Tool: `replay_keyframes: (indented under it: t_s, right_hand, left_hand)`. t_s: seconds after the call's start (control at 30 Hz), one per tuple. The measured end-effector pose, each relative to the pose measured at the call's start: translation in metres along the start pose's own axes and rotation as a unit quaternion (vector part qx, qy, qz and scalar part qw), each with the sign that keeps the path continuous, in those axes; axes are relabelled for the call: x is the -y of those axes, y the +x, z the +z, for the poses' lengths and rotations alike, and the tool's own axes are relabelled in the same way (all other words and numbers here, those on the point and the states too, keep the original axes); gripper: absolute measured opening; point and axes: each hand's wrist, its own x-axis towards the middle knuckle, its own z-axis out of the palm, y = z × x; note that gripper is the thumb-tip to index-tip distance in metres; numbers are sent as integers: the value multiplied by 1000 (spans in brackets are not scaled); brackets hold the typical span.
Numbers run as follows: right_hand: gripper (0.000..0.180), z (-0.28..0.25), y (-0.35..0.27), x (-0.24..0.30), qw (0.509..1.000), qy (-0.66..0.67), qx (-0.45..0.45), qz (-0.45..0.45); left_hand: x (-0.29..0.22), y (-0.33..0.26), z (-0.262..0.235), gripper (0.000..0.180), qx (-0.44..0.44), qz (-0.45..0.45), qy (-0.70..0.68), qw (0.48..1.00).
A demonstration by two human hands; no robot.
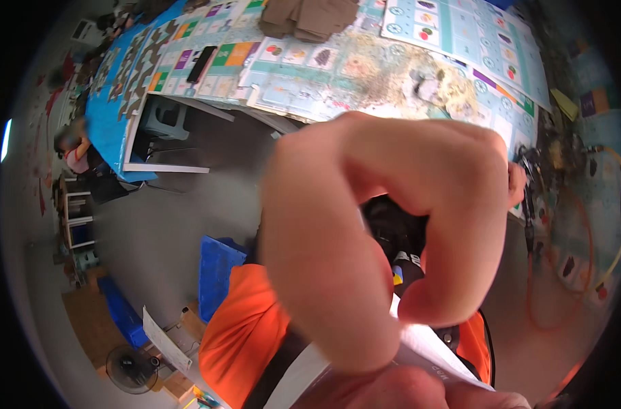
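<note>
Very close to the camera, a large bare hand, seemingly my left, fills the middle of the head view. It is blurred and bent into a loop, with dark clothing showing through the gap. Nothing shows inside that loop; its other fingers are hidden, so its grip is unclear. Past its right side, a small part of another hand, apparently my right, shows at the table's right edge. It is beside a black tool-like thing. Whether those fingers hold it, I cannot tell. Orange clothing covers my lap.
The worktable has a printed covering, stained at the right. On it lie brown cloth pieces, a black phone-like slab and a pale lump. An orange hose hangs right. A blue bin, a fan and a seated person are left.
</note>
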Motion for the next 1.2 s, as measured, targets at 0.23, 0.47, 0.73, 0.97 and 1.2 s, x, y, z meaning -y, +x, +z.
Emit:
replay_keyframes:
  t_s: [0.23, 0.47, 0.73, 0.97, 1.2]
  right_hand:
    - [9, -5, 0, 4, 999, -38, 14, -6]
    - [6, -2, -3, -12, 1000, -21, -6, 13]
    - [10, -46, 64, 21, 968, 228, -67, 76]
    - [18, -78, 149, 84, 953, 259, -127, -94]
    - [14, -41, 104, 108, 920, 67, 209, -325]
  left_hand:
    - [16, 11, 29, 39, -41, -13, -179, 983]
    - [-9, 6, 39, 42, -103, 13, -121, 987]
    - [-9, 6, 29, 30, -8, -2, -101, 995]
    - [-7, -4, 15, 32, 8, -57, -6, 998]
    - [-3, -59, -91, 21, -48, -352, 554, 753]
